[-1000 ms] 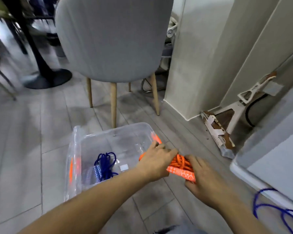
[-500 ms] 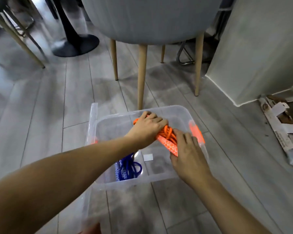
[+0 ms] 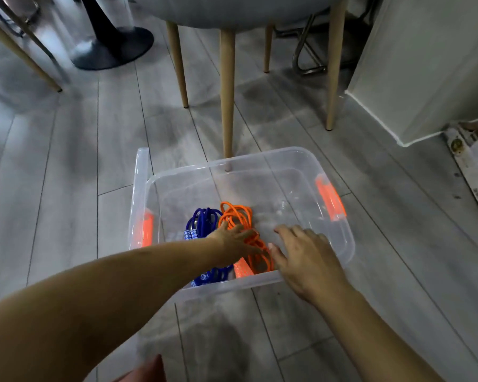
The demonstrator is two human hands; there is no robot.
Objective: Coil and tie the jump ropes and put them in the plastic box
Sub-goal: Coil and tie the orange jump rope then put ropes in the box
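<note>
Two coils in clear plastic box (image 3: 260, 159) | blue jump rope (image 3: 202, 222) left of orange jump rope (image 3: 236, 215) | left hand (image 3: 232, 244): fingers straight, resting on orange jump rope | right hand (image 3: 307, 260): fingers spread, released

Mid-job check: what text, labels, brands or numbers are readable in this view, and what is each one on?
Nothing here can be read.
Cardboard packaging on the floor at right: dark print along its strip, too blurred to read.
Orange jump rope and blue jump rope handles: white patterns only, no legible letters.
Plastic box: no readable marking seen.
</note>
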